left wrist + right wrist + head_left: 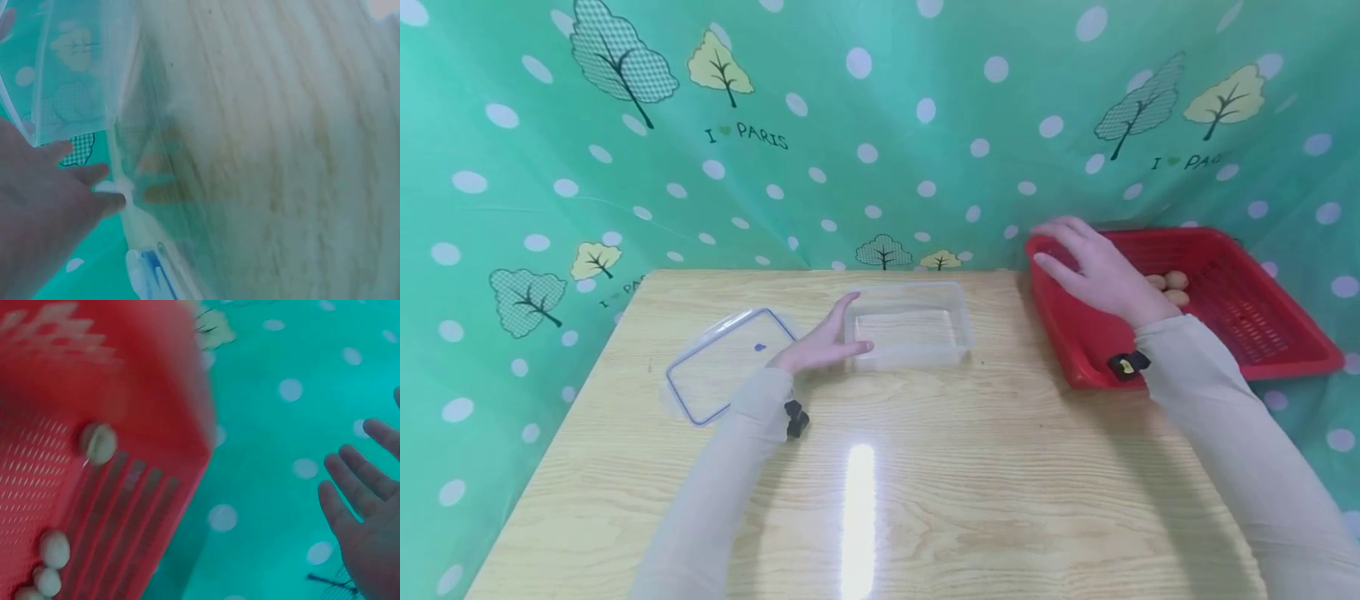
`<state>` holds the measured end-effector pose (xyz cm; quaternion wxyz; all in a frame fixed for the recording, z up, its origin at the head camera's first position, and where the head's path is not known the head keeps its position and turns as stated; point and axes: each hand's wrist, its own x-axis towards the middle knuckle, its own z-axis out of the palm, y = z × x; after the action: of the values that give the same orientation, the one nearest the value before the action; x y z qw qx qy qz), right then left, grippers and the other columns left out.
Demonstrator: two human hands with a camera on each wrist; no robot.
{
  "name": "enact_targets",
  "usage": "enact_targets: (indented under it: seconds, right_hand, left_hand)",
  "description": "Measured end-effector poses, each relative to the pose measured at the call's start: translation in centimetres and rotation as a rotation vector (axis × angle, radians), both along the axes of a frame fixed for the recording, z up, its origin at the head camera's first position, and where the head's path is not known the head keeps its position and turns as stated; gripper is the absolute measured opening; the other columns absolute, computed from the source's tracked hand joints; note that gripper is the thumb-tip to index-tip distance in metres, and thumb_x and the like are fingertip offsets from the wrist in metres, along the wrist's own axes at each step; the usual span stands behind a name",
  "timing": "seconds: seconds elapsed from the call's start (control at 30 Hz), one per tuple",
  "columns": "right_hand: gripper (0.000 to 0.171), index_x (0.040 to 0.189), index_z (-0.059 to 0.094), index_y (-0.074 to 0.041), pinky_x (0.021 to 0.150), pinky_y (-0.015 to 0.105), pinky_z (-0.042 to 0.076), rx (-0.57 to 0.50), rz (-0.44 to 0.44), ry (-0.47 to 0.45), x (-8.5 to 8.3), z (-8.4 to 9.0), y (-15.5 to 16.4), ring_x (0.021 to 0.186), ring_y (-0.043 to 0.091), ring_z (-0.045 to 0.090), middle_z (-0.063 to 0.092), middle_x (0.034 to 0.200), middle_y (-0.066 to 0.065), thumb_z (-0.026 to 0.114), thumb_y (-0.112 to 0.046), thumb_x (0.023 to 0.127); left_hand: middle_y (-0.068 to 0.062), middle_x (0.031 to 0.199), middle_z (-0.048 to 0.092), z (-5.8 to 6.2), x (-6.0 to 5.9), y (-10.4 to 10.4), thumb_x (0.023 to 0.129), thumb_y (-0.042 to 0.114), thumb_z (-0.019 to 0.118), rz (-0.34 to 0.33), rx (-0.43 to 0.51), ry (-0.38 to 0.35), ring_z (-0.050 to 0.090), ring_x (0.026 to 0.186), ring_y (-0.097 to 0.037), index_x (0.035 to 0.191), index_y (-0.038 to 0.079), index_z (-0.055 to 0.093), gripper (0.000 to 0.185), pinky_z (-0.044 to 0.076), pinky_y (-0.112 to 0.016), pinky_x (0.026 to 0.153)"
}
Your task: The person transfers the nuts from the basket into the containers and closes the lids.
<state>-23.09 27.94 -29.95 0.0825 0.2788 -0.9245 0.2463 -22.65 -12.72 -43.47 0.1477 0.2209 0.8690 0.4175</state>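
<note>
A clear plastic box (904, 329) stands uncovered near the back of the table. My left hand (822, 340) is at its left end, thumb and fingers spread apart along that side. Left of the hand, a clear lid with a blue seal (722, 367) lies on the table. My right hand (1097, 271) is over the left part of a red plastic basket (1292, 333), fingers extended and nothing held. Several small, roundish light-brown things (1176, 297) lie inside the basket; more of them (55, 549) show in the right wrist view.
The basket stands at the right end of the wooden table (925, 500), reaching past its edge. Behind hangs a green dotted curtain (820, 108) with printed trees, close to the table's back edge. A bright light reflection crosses the tabletop.
</note>
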Motion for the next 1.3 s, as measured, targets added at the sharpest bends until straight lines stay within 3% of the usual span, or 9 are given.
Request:
enact_targets:
  seconds: [0.2,0.37,0.6,0.8,0.97,1.17,1.3]
  right_hand:
    - [0.049,0.137,0.048,-0.004,0.097,0.061,0.04,0.06,-0.048,-0.057,-1.5,-0.7,1.7,0.123,0.037,0.042,0.049,0.133,0.018,0.065,-0.015,0.092]
    - [0.044,0.132,0.052,0.001,0.096,0.061,0.041,0.087,-0.093,-0.115,-2.5,-1.8,3.1,0.116,0.04,0.048,0.054,0.126,0.022,0.063,-0.014,0.093]
    - [0.038,0.13,0.054,0.003,0.093,0.06,0.043,0.023,-0.169,-0.255,-4.1,-3.8,4.9,0.11,0.038,0.05,0.057,0.122,0.024,0.058,-0.016,0.097]
    - [0.037,0.127,0.056,0.005,0.095,0.055,0.041,-0.024,-0.167,-0.321,-5.3,-5.2,5.7,0.111,0.038,0.05,0.057,0.122,0.026,0.055,-0.018,0.098]
    - [0.038,0.128,0.055,0.004,0.092,0.049,0.043,-0.038,-0.161,-0.4,-6.2,-6.5,6.0,0.108,0.035,0.05,0.056,0.123,0.025,0.057,-0.019,0.098]
    - [0.038,0.128,0.054,0.008,0.08,0.026,0.047,-0.097,-0.177,-0.477,-6.7,-8.4,6.8,0.096,0.027,0.056,0.058,0.12,0.026,0.057,-0.013,0.097]
    - [0.037,0.127,0.052,0.011,0.072,0.022,0.05,-0.11,-0.155,-0.508,-6.7,-8.9,7.1,0.088,0.025,0.06,0.06,0.115,0.028,0.055,-0.008,0.096]
  left_hand:
    - [-0.014,0.16,0.003,0.0,-0.2,-0.1,0.086,0.031,0.073,0.003,0.065,-0.014,0.01,0.143,-0.036,0.155,0.017,-0.001,0.102,0.016,-0.057,0.112]
    - [-0.015,0.159,0.004,-0.2,-0.4,-0.1,0.085,0.026,0.074,-0.011,0.125,-0.031,0.011,0.142,-0.04,0.154,0.021,-0.001,0.102,0.019,-0.063,0.108]
    - [-0.009,0.159,0.007,-0.4,-0.4,0.0,0.083,0.027,0.076,0.001,0.148,-0.072,0.015,0.142,-0.038,0.154,0.026,0.002,0.103,0.021,-0.062,0.108]
    - [-0.009,0.159,0.009,-0.5,-0.1,0.0,0.081,0.028,0.078,0.011,0.155,-0.079,0.017,0.141,-0.04,0.154,0.028,0.004,0.104,0.019,-0.062,0.109]
    - [-0.007,0.16,0.008,-0.6,0.0,-0.1,0.081,0.029,0.079,0.02,0.148,-0.069,0.016,0.142,-0.039,0.154,0.03,0.003,0.105,0.018,-0.062,0.109]
    - [-0.007,0.161,0.003,-0.9,0.1,0.0,0.081,0.03,0.078,0.021,0.158,-0.073,0.012,0.143,-0.038,0.154,0.03,0.002,0.105,0.015,-0.062,0.11]
    - [-0.008,0.161,-0.001,-0.6,0.3,-0.1,0.082,0.029,0.078,0.019,0.173,-0.088,0.008,0.143,-0.038,0.154,0.029,0.002,0.105,0.014,-0.063,0.109]
